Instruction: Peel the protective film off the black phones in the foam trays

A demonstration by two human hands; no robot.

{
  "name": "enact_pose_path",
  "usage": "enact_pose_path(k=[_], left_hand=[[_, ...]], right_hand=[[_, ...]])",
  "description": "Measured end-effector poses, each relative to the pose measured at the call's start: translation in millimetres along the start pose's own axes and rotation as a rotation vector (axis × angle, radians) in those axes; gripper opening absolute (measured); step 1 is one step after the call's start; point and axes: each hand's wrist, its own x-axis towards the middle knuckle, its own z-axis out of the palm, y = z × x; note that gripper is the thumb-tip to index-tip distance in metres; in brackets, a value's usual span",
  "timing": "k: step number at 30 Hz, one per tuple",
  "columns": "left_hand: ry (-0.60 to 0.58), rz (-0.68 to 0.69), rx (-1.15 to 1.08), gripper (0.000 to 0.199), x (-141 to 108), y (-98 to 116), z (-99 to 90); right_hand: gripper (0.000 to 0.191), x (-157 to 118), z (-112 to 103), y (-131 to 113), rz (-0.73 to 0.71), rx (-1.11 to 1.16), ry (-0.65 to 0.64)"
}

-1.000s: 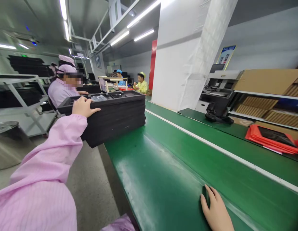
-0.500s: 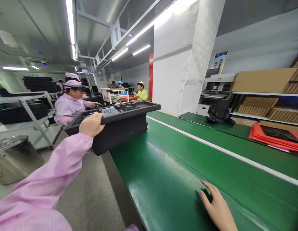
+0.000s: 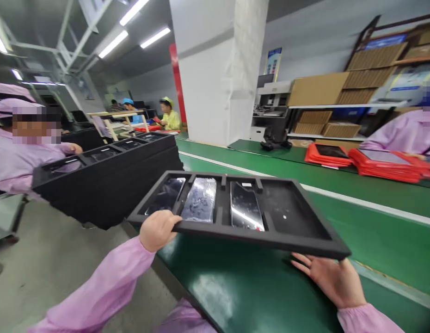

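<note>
A black foam tray [image 3: 287,241] hangs tilted above the green bench. My left hand [image 3: 158,230] is closed on its near edge, toward the left end. Beneath the right near corner is my right hand [image 3: 334,277], palm up with fingers stretched out; whether it bears any weight I cannot tell. In the tray's compartments lie a dark glossy phone-sized panel [image 3: 166,196] at the left, a silvery film-covered panel [image 3: 200,199] beside it, and a dark panel with a white label [image 3: 246,206]. The rightmost compartment holds only a small white speck.
A stack of similar black trays [image 3: 114,185] stands at the left, a co-worker in pink [image 3: 14,162] behind it. Across the green bench [image 3: 236,282] are piles of red sleeves [image 3: 388,166] and another person in pink [image 3: 398,132]. A white pillar [image 3: 208,83] rises behind.
My left hand has brought the tray away from the stack, rightward over the bench. My right hand is now under its right corner. The view has turned right.
</note>
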Motion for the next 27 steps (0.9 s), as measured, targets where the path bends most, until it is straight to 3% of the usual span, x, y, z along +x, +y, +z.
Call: enact_pose_path(k=[2, 5, 7, 10, 16, 18, 21, 24, 27], left_hand=[[-0.06, 0.051, -0.164, 0.018, -17, 26, 22.8], [-0.147, 0.104, -0.31, 0.025, -44, 59, 47.4], [-0.168, 0.084, -0.335, 0.023, -57, 73, 55.5], [-0.206, 0.04, -0.341, 0.018, -67, 81, 59.8], [-0.363, -0.006, -0.351, 0.011, -64, 87, 70.0], [-0.452, -0.103, -0.355, 0.03, -64, 81, 74.2], [-0.546, -0.355, -0.333, 0.071, -70, 49, 78.3], [-0.605, -0.704, -0.264, 0.062, -80, 7, 81.0], [-0.813, -1.033, -0.373, 0.065, -86, -14, 85.8]], right_hand=[[0.072, -14, -13, -3, 0.04, 0.016, 0.1], [0.07, -24, -24, -3, 0.101, -0.064, 0.069], [0.064, -25, -29, -1, 0.06, -0.162, 0.067], [0.065, -22, -34, 2, 0.008, -0.249, 0.121], [0.067, -22, -31, 0, -0.004, -0.176, 0.122], [0.066, -23, -27, 0, -0.043, -0.135, 0.131], [0.068, -23, -23, -1, -0.07, -0.104, 0.146], [0.068, -22, -21, 0, -0.062, -0.115, 0.156], [0.068, -22, -19, 2, -0.107, -0.058, 0.169]])
